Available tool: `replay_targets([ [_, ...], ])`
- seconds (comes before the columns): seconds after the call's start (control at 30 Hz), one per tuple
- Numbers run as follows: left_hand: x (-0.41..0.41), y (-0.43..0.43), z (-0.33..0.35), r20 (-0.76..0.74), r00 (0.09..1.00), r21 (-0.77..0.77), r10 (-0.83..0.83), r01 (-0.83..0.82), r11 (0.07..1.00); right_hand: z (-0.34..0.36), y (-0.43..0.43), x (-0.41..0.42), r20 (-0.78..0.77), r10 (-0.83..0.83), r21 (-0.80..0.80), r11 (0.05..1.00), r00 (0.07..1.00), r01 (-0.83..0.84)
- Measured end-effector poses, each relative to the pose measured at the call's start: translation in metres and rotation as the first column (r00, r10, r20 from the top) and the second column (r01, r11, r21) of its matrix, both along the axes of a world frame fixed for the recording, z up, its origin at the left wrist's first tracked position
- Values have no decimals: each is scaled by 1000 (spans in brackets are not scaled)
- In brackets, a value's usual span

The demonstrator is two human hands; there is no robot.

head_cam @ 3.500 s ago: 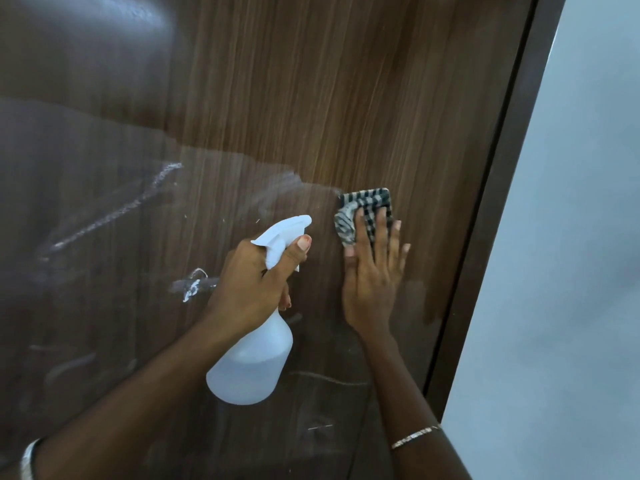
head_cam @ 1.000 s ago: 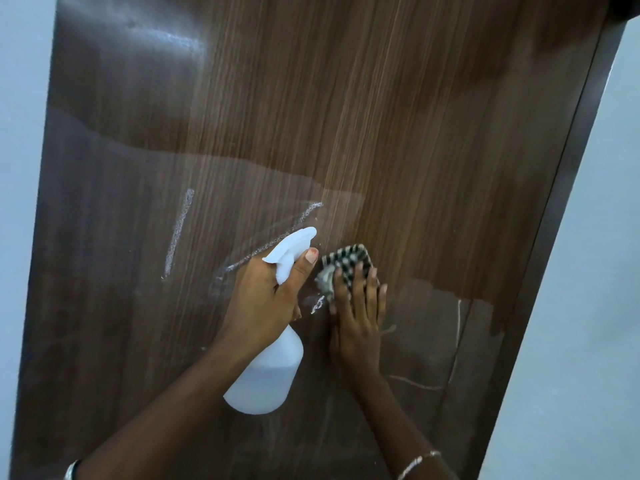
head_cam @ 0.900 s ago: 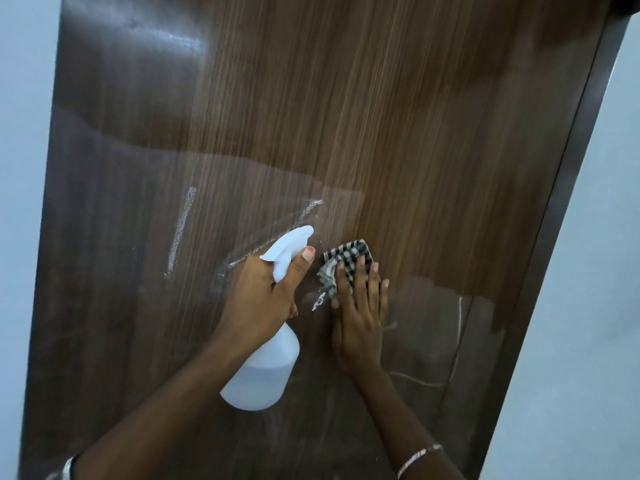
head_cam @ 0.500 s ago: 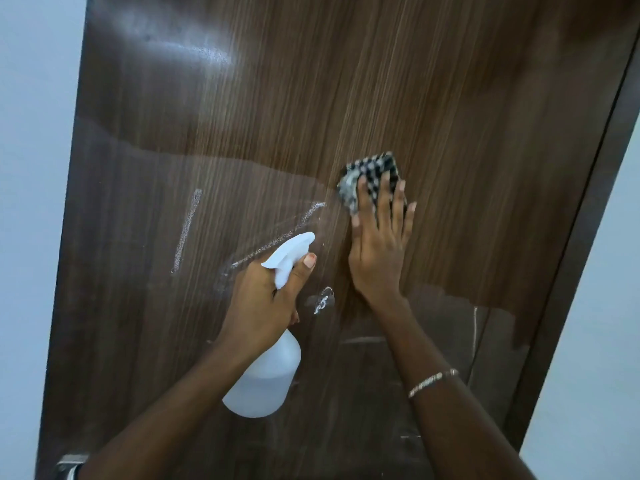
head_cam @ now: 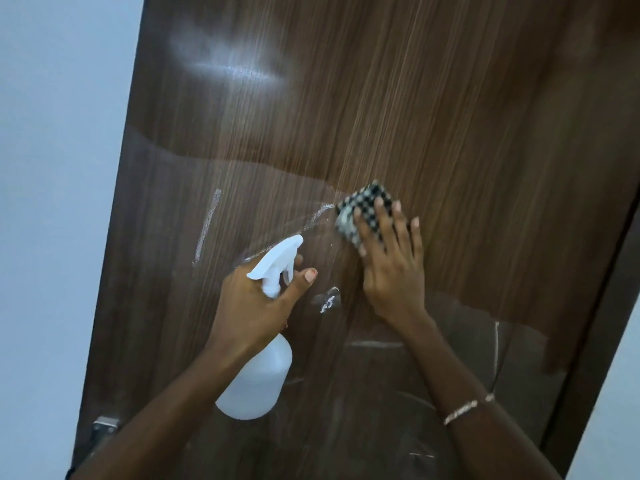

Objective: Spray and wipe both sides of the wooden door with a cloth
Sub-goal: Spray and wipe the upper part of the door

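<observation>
The wooden door (head_cam: 381,116) fills the frame, seen close up and tilted, with pale wall (head_cam: 52,202) at 9 o'clock and more at 4 o'clock past the dark door frame (head_cam: 609,323). A checked cloth (head_cam: 360,211), black & white, is pressed flat to the door approx. at frame centre. It is pinned under the right hand (head_cam: 391,268), whose fingers are straight and spread, tips over the cloth, palm on the wood. Compared w/ half a sec. ago, cloth and hand are seen lower on the door and shifted slightly toward 9 o'clock, next to the end of a whitish smear (head_cam: 311,220). More wall is now shown at the left edge.

A second chalky streak (head_cam: 207,226) is seen at 9 o'clock of the cloth. A small white blob (head_cam: 327,301) lies between the two hands.

At 7 o'clock of the cloth, a spray bottle (head_cam: 256,382) is gripped at the neck by the left hand (head_cam: 256,306), thumb curled round the front, nozzle pointed toward 1 o'clock. The bottle is translucent white plastic. Its liquid level can't be made out.

A thin bracelet (head_cam: 467,408) is worn on the right wrist at 5 o'clock. A metal fitting (head_cam: 104,426) is glimpsed on the door edge at 8 o'clock, too blurred to identify.
</observation>
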State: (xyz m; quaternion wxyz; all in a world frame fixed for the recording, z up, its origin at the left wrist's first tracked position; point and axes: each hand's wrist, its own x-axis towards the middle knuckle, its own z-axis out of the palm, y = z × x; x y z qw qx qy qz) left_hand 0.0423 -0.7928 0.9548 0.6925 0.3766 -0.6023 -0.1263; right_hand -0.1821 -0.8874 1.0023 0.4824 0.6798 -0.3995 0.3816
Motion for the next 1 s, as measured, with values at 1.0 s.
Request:
replay_targets([
  [1.0,3,22,-5,-53,950,82,307,-302,950,-41,-30,69,-302,129,-46,988,945,-150],
])
